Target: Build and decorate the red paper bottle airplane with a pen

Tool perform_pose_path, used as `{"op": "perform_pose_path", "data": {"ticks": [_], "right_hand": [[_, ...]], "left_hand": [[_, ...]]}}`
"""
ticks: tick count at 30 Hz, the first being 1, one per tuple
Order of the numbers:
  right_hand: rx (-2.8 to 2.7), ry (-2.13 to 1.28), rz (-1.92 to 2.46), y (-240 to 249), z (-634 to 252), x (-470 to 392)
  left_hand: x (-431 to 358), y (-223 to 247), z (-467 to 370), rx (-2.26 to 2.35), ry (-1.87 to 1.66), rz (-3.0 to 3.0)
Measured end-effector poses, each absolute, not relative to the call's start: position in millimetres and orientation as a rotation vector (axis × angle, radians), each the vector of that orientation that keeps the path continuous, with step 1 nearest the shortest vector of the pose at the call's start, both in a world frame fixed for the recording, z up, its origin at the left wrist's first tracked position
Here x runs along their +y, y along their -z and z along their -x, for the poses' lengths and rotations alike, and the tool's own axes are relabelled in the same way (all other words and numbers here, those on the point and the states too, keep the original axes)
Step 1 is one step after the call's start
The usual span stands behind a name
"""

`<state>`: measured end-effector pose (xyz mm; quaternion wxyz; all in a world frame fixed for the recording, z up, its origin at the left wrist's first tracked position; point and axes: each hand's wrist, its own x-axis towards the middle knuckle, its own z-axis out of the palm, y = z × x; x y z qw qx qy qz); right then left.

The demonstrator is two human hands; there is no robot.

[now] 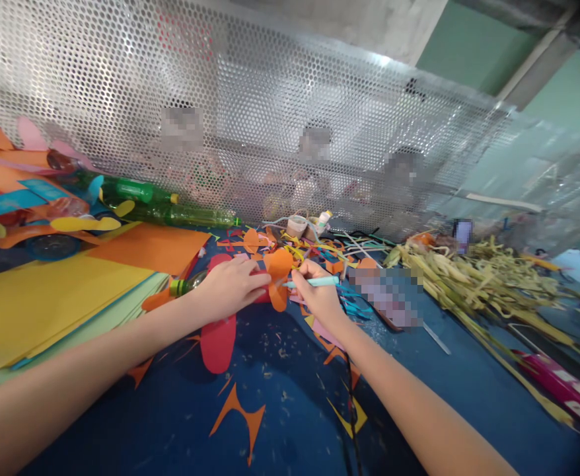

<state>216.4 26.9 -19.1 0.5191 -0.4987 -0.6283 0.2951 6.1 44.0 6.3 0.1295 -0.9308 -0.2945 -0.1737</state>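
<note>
A bottle model with red paper wings (219, 344) lies on the blue table, its green-capped neck (178, 287) pointing left. At its right end is an orange paper propeller (279, 299). My left hand (235, 284) rests over the red body, fingers curled around it beside the propeller. In my right hand (318, 292) is a light blue pen (322, 281), its tip directed left at the propeller's middle. Whether the tip touches the paper is too small to tell.
Colored paper sheets (62, 297) and finished bottle models (37, 192) occupy the left. Paper scraps (240, 413) litter the table (171, 423). A phone (386, 297) and plant strips (468, 284) lie right. Behind a perforated metal panel (260, 99), people show faintly.
</note>
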Motion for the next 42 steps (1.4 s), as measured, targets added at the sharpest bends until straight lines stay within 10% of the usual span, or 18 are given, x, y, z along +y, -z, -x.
{"op": "perform_pose_path", "data": {"ticks": [42], "right_hand": [[-1.594, -0.607, 1.198, 15.4, -213.6, 24.1]], "left_hand": [[44.2, -4.7, -5.9, -0.830, 0.584, 2.702]]}}
